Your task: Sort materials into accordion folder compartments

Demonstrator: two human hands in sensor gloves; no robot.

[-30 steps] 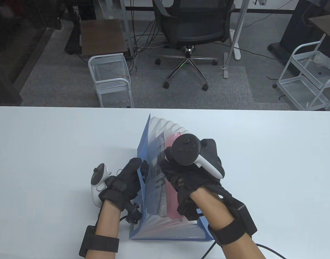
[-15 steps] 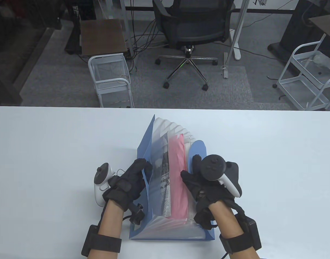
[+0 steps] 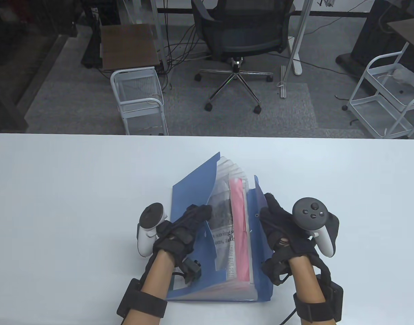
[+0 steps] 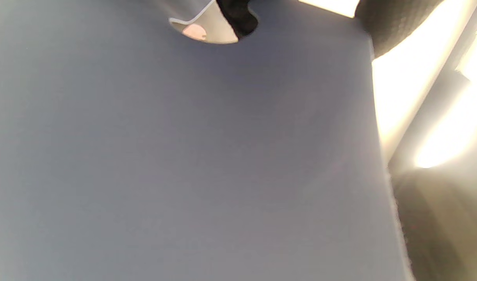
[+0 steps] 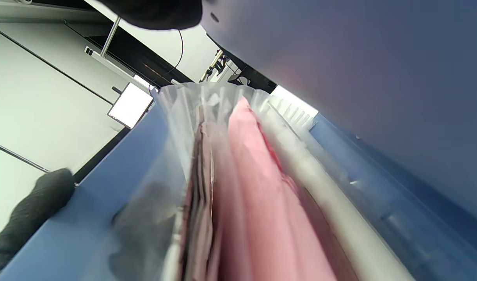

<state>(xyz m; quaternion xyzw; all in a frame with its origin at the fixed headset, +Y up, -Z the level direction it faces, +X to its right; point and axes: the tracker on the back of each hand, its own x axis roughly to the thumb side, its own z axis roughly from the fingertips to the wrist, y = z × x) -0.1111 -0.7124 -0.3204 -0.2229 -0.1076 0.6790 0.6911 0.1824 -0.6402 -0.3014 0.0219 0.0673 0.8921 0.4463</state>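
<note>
A blue accordion folder [image 3: 193, 189] stands on the white table [image 3: 58, 189] in the table view, its pockets fanned upward. A newspaper [image 3: 223, 223] and a pink sheet [image 3: 239, 230] sit in neighbouring pockets. My left hand [image 3: 201, 212] grips the left cover, fingers hooked over its top edge. My right hand [image 3: 267, 207] holds the right cover flap [image 3: 259, 243] near its small hole. The right wrist view shows the pink sheet [image 5: 254, 187], the newspaper edge [image 5: 199, 175], the flap [image 5: 379, 78] and my left fingers [image 5: 27, 218]. The left wrist view is filled by the cover [image 4: 184, 156].
Bare table surface lies left, right and behind the folder. Beyond the far table edge are an office chair [image 3: 240, 37], a white wire cart [image 3: 139, 98] and another cart [image 3: 386, 98] on the floor.
My right hand moved out of the pockets to the right and took the right flap. The folder's fan narrowed and its top swung right. My left hand followed, still on the left cover.
</note>
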